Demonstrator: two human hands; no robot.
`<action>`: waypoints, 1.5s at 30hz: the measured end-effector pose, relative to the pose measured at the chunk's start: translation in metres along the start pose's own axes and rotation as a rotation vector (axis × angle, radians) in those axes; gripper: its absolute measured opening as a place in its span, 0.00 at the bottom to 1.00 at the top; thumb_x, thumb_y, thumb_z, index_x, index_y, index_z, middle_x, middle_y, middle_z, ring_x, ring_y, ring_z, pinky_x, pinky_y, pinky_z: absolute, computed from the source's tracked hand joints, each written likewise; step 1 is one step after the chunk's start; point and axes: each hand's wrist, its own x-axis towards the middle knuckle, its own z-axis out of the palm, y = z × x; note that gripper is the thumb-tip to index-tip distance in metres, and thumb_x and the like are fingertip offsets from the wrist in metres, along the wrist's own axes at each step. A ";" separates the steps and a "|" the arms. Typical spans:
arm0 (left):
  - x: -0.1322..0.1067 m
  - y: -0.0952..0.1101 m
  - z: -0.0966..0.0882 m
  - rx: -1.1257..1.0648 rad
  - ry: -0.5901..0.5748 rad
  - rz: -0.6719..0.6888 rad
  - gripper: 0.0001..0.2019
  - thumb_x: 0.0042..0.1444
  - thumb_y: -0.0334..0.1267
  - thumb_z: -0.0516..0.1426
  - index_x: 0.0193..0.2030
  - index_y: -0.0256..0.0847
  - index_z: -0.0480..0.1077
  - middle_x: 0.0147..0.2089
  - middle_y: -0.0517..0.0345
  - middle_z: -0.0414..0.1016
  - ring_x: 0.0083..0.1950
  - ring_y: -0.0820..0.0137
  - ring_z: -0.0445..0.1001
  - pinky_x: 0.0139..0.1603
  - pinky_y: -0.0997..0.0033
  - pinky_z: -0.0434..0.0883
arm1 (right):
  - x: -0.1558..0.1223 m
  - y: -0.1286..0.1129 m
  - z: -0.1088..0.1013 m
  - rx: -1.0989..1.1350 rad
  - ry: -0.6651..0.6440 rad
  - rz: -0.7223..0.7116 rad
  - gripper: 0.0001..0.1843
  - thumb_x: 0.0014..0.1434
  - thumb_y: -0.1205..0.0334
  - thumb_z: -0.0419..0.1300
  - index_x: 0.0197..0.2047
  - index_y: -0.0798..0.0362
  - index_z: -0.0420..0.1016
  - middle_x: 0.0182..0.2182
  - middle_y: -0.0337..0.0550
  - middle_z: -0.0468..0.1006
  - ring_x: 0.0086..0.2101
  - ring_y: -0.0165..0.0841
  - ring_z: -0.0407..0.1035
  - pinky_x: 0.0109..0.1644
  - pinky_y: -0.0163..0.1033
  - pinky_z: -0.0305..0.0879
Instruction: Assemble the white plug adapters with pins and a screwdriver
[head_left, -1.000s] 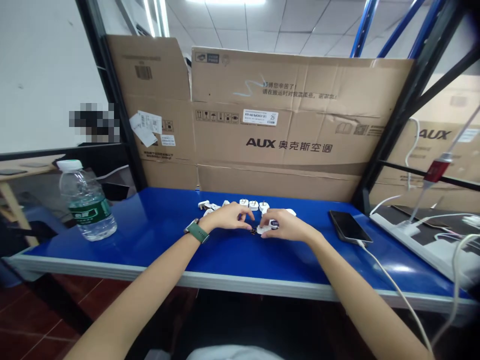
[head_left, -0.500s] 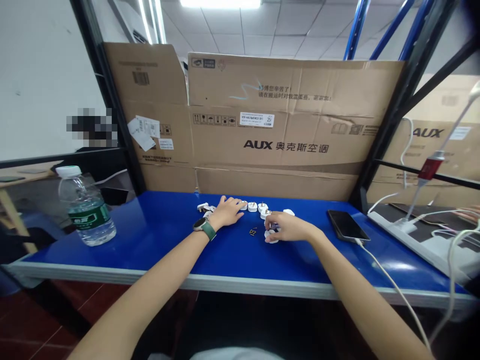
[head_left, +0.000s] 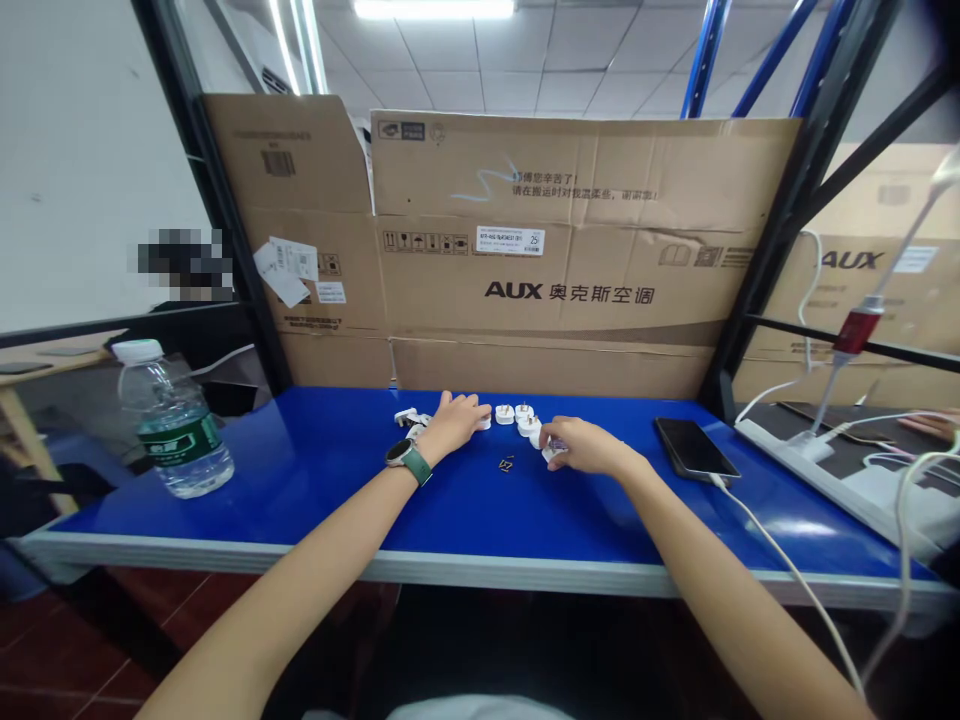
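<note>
Our right hand (head_left: pixel 589 447) pinches a white piece (head_left: pixel 553 455) over the table (head_left: pixel 330 490); our left hand (head_left: pixel 450 424) is at a plug (head_left: pixel 485 423), whether clamped we cannot tell. We judge this plug handling; moving calls for a light grip.

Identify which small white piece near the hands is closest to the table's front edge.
The white piece held in the right hand; the other white pieces all lie farther back on the blue table.

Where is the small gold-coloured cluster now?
In the head view, the cluster lies on the blue tabletop, between the left hand and right hand, nearer the front edge.
</note>
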 end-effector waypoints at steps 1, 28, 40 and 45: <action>0.000 0.000 0.000 -0.016 -0.002 -0.005 0.07 0.67 0.37 0.54 0.47 0.45 0.73 0.44 0.53 0.73 0.45 0.62 0.71 0.50 0.58 0.57 | 0.000 0.002 0.001 -0.008 0.002 0.025 0.19 0.53 0.62 0.72 0.48 0.47 0.79 0.46 0.44 0.78 0.46 0.40 0.73 0.42 0.35 0.61; -0.018 0.029 -0.061 -0.785 -0.140 0.410 0.20 0.54 0.55 0.66 0.47 0.44 0.77 0.49 0.54 0.77 0.53 0.61 0.73 0.58 0.63 0.63 | -0.018 -0.040 -0.036 1.658 0.378 -0.242 0.27 0.64 0.34 0.51 0.30 0.47 0.49 0.27 0.35 0.50 0.23 0.32 0.42 0.26 0.38 0.47; -0.024 0.055 -0.054 -0.611 -0.159 0.440 0.23 0.49 0.60 0.68 0.38 0.43 0.73 0.42 0.58 0.78 0.49 0.60 0.71 0.53 0.62 0.55 | -0.012 -0.061 -0.014 1.712 0.131 -0.347 0.28 0.61 0.39 0.59 0.29 0.48 0.48 0.26 0.36 0.49 0.26 0.33 0.47 0.32 0.40 0.54; -0.025 0.059 -0.048 -0.591 -0.131 0.442 0.24 0.49 0.59 0.67 0.42 0.43 0.72 0.44 0.56 0.79 0.50 0.57 0.72 0.54 0.59 0.56 | -0.006 -0.068 -0.001 1.675 -0.005 -0.413 0.27 0.60 0.43 0.64 0.27 0.50 0.54 0.26 0.36 0.52 0.27 0.31 0.49 0.32 0.38 0.53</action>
